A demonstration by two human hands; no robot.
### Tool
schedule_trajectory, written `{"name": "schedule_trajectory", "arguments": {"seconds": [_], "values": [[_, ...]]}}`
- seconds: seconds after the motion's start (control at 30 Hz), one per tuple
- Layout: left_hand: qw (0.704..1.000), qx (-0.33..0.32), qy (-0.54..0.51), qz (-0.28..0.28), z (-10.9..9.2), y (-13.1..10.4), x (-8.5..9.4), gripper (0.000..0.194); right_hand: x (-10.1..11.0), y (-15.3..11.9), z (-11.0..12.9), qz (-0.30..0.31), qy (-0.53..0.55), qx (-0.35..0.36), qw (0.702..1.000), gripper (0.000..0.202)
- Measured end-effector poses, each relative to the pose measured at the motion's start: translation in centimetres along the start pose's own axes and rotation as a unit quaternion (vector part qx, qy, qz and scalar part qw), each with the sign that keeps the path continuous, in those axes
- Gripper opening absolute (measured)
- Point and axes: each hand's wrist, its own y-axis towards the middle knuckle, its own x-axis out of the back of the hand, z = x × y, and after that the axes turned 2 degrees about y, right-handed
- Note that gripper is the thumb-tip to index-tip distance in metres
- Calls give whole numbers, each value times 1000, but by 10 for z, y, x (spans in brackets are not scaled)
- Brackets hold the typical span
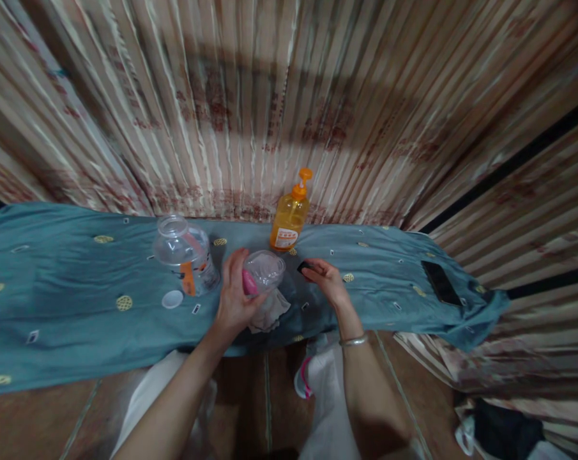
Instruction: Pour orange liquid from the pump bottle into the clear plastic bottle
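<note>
My left hand (234, 295) is wrapped round a clear plastic bottle with a pink part (266, 269), tilted with its mouth toward the right. Below it lies a crumpled pale cloth (270, 313). To the right, my right hand (326, 278) pinches a small black cap (304, 267), apart from the bottle; its exact kind is hard to make out. Behind both hands stands an upright pump bottle (289, 220) of orange liquid. On the left are a large clear plastic jar (200, 255) with an orange label and a round white lid (172, 299) lying flat.
A blue patterned cloth (78, 281) covers the narrow table. A black phone (441, 283) lies near its right end. Pleated curtains (241, 96) hang close behind and at the right. Dark items (504, 429) lie on the tiled floor at the lower right.
</note>
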Motion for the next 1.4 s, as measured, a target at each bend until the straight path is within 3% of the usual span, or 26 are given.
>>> {"name": "schedule_trajectory", "arguments": {"seconds": [0.2,0.4,0.6,0.77,0.9,1.1,1.27,1.4], "values": [[997,49,-60,-18,-5,0,8,82,-12,7,-19,-4,-193,18,981,25],[988,109,-107,-7,-4,-1,12,91,-27,5,-15,-2,-399,30,917,19],[971,153,-181,-3,2,-3,6,100,-34,4,-13,14,-510,21,860,27],[965,152,-214,2,5,-8,2,102,-32,2,-15,14,-539,16,842,44],[969,140,-203,14,2,-11,6,95,-26,-1,-15,5,-516,22,857,56],[978,123,-170,17,-8,-17,21,87,-27,-7,-7,-25,-382,86,920,65],[980,115,-164,-5,-27,-14,40,87,-72,-14,5,21,-200,139,970,69],[980,113,-160,-44,-34,-9,59,91,-122,-11,10,79,-65,151,983,72]]}}
